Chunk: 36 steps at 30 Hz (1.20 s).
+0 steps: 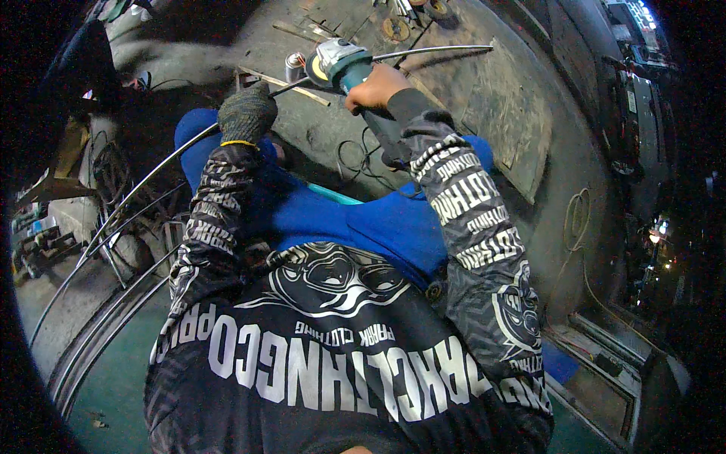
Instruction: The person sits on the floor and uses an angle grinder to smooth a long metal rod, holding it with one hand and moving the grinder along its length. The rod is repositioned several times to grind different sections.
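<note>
Angle grinder (338, 62) sits clenched in my bare right hand (376, 87), its head meeting the thin curved metal rod (151, 175). My gloved left hand (246, 113) grips that rod just left of the grinder.

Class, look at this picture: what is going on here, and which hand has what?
A person stands over a concrete floor, working on a long curved metal rod. The gloved left hand grips the rod, while the bare right hand holds a teal angle grinder at it. More curved rods lie to the person's left.
</note>
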Each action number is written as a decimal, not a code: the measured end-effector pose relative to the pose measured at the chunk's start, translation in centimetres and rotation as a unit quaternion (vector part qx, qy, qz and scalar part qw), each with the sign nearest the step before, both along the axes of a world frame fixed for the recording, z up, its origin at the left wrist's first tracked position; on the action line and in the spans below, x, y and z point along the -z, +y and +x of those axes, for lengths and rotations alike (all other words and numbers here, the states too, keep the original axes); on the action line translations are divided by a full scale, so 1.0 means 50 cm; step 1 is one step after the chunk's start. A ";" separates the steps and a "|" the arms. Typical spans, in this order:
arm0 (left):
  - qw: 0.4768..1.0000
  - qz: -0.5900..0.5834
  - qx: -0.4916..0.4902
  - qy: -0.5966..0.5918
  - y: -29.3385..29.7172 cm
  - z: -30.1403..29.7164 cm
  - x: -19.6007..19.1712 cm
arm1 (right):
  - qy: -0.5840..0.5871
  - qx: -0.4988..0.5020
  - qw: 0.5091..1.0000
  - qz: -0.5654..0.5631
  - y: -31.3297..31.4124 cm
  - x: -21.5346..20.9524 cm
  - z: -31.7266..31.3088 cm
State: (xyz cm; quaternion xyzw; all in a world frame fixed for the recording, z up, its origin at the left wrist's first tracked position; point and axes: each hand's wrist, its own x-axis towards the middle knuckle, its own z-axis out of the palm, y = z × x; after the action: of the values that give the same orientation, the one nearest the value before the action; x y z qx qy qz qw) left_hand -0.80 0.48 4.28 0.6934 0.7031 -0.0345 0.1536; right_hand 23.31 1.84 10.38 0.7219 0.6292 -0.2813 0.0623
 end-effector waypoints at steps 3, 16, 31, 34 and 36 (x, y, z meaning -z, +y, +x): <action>1.000 0.000 0.002 0.004 -0.004 -0.001 -0.016 | -0.001 0.009 1.000 -0.021 0.002 -0.011 0.031; 1.000 0.018 -0.008 -0.004 -0.046 -0.030 0.009 | -0.094 0.007 0.996 0.007 0.060 0.038 0.265; 0.997 0.076 -0.009 0.018 -0.113 -0.084 -0.023 | 0.123 0.022 0.988 -0.090 0.156 0.041 0.668; 0.996 0.080 -0.013 0.039 -0.124 -0.095 -0.022 | 0.108 0.128 0.978 -0.121 0.181 0.046 0.748; 0.995 0.086 -0.032 0.043 -0.129 -0.100 -0.022 | 0.104 0.132 0.979 -0.119 0.207 0.046 0.793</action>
State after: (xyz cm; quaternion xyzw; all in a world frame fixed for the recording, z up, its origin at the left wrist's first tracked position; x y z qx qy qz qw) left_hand -5.81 -5.95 5.36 0.6789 0.7314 0.0012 0.0644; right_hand 62.98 12.19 8.07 0.7524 0.4936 -0.4338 0.0445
